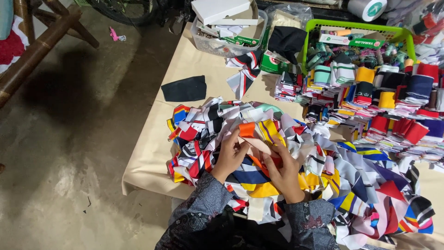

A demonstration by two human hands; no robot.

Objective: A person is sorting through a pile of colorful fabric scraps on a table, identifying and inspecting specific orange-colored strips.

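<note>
- Orange-ended strip (248,132) lies atop the loose pile of striped pieces (296,166) on the counter (152,157).
- Left hand (230,155) and right hand (284,171) each pinch it; grip closed on fabric.
- Best kept flat and taut, edges aligned, clear of neighbouring scraps.

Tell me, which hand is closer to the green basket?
Right. The right hand lies below the green basket, on its side of the pile; the left hand sits farther left, away from it.

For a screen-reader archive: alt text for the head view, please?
Two hands, left hand and right hand, hold an orange fabric strip above a heap of striped fabric strips on a beige-covered table. Behind, a green basket holds spools.
</note>
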